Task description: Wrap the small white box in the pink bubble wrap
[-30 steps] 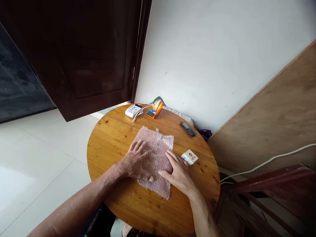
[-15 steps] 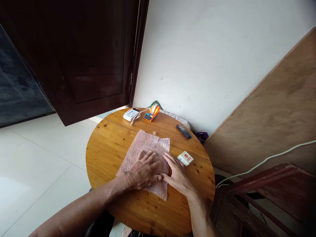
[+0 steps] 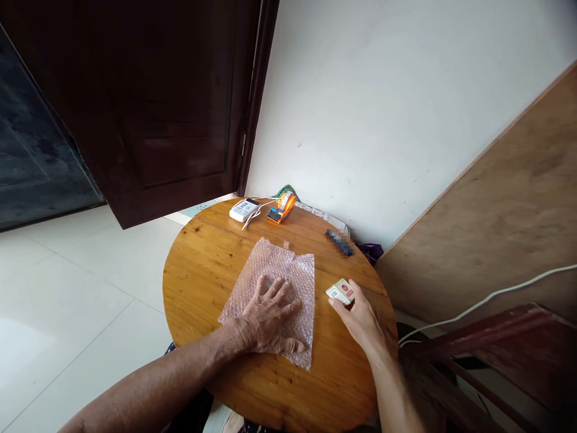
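A sheet of bubble wrap (image 3: 279,270) lies flat in the middle of the round wooden table (image 3: 202,264). My left hand (image 3: 269,320) rests flat on its near half, fingers spread, pressing it down. My right hand (image 3: 360,319) is to the right of the sheet, its thumb and fingers closing around a small white and red box (image 3: 341,291) that sits on the table.
At the table's far edge lie a white device with a cord (image 3: 244,209), an orange tape dispenser (image 3: 282,208) and a dark blurred object (image 3: 340,242). A dark door (image 3: 148,108) stands behind, a wooden board (image 3: 496,210) leans at right, and a dark wooden frame (image 3: 496,349) is beside the table.
My right hand left the bubble wrap and moved right to the small box. My left hand stayed on the sheet, shifting slightly toward its middle.
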### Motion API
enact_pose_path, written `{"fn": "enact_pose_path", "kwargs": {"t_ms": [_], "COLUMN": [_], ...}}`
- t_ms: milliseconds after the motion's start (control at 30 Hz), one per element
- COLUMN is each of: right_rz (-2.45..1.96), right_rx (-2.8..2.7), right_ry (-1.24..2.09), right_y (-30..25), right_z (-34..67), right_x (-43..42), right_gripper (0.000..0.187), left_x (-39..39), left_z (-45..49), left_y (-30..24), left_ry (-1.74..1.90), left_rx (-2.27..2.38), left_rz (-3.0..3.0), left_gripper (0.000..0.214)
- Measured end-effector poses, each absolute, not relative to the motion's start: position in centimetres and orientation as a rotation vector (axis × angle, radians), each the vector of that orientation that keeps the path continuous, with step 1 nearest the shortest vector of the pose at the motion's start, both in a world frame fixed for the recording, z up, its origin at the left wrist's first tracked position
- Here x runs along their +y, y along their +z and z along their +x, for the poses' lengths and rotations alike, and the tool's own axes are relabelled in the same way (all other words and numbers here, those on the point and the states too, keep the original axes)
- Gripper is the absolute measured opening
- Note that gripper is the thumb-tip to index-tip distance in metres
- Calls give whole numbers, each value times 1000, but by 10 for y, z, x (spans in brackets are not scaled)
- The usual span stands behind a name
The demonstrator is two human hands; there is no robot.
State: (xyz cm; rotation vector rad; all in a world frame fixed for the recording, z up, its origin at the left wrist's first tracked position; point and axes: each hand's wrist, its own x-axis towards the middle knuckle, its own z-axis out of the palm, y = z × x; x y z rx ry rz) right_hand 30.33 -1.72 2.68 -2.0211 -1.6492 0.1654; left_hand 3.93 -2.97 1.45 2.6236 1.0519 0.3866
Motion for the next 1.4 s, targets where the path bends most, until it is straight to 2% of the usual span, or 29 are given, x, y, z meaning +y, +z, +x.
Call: {"fn": "enact_pose_path", "kwargs": {"t_ms": [100, 300, 367, 467, 567, 700, 767, 800, 900, 967, 1133, 1267, 1400], "right_rz": [-2017, -1341, -1215, -1158, -1203, -1198, -1190, -1193, -1243, -1299, -1445, -1468, -1463], "right_rx": [-1470, -1240, -1276, -1162, -986, -892, -898, -913, -1028, -1175, -1663, -1776, -1756], "right_ry": [295, 928, 1141, 1285, 1327, 1330, 1308, 1298, 1235, 1107, 766, 715, 758], "right_y": [29, 59, 59, 44, 26, 16, 15, 15, 15, 14, 8, 5, 8], "right_z": [301, 234, 208, 188, 189, 195, 194, 194, 194, 194, 192, 192, 196], "right_x": [-16, -29, -25, -11, 1, 3, 1, 0, -2, -3, -9, -13, -12], "right_gripper": [56, 57, 53, 40, 35, 34, 36, 37, 42, 47, 48, 63, 51], "left_x": [-30, -29, -28, -28, -25, -15, -9, -7, -5, -6, -8, -7, -5], "left_z": [39, 41, 42, 42, 39, 27, 17, 12, -1, -6, -7, -7, -8], "left_y": [19, 20, 19, 19, 22, 24, 22, 20, 14, 11, 11, 12, 12], "left_ry": [369, 343, 340, 363, 439, 546, 566, 541, 459, 449, 490, 499, 510], "left_rx": [1041, 1042, 1042, 1023, 1031, 1084, 1234, 1313, 1379, 1362, 1364, 1352, 1335], "left_rz": [2607, 2597, 2596, 2581, 2516, 2436, 2410, 2401, 2429, 2429, 2371, 2359, 2366], "left_gripper": [95, 97, 100, 97, 79, 33, 28, 32, 62, 71, 80, 82, 83]}}
